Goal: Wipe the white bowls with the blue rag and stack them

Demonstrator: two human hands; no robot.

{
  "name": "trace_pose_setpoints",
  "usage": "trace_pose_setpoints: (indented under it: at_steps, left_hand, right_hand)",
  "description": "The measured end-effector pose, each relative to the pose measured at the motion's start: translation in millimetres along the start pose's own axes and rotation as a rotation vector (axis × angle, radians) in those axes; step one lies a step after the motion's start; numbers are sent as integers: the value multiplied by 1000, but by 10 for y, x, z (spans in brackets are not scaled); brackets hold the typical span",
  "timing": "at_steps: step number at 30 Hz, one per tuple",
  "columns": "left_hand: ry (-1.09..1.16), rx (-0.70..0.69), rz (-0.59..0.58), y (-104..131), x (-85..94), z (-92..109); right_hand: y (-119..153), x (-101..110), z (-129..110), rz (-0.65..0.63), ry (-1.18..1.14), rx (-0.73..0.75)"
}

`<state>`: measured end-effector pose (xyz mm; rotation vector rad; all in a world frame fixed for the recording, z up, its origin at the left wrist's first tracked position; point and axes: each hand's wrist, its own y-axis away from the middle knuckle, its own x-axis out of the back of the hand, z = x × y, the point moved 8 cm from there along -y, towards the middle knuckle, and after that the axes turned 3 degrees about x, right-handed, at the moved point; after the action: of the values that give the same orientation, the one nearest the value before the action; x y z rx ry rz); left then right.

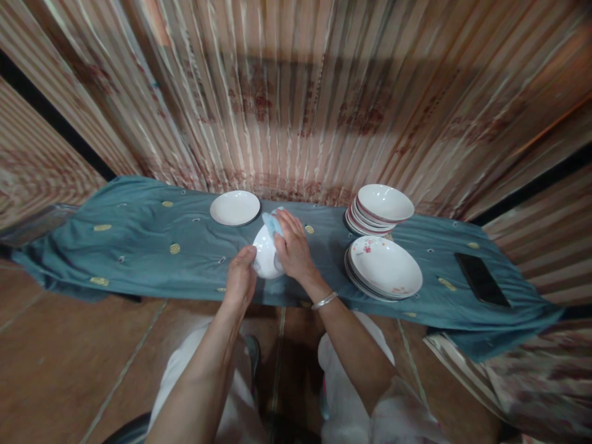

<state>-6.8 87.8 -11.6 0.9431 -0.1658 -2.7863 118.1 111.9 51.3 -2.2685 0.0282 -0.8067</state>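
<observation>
A small white bowl [265, 254] is held up over the near part of the cloth-covered table, its rounded side seemingly toward me. My left hand [242, 272] grips its left edge, thumb on the surface. In my right hand [295, 245] is a light blue cloth [272, 224], pressed against the bowl's upper right; a metal bangle sits on that wrist. Just behind lies a white plate [235, 208] with a thin dark rim. Parts of the bowl are hidden beneath my right fingers.
On the right stand a stack of red-rimmed bowls [385, 203] and, nearer, a stack of flowered plates [385, 266]. A black phone [481, 280] lies toward the right end of the green tablecloth [152, 265]. Pleated curtains [287, 111] hang right behind the table.
</observation>
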Motion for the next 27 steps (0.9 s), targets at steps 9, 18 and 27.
trace_pose_setpoints:
  at_steps: [9, 18, 27]
  left_hand:
    - [-7, 15, 10, -15, 57, -7]
    - [40, 6, 50, -29, 87, -1]
    - [128, 96, 155, -66, 261, -56]
  right_hand:
    - [45, 70, 633, 206, -353, -378]
    - [263, -73, 1080, 266, -551, -656]
    - [471, -345, 1171, 355, -664, -852]
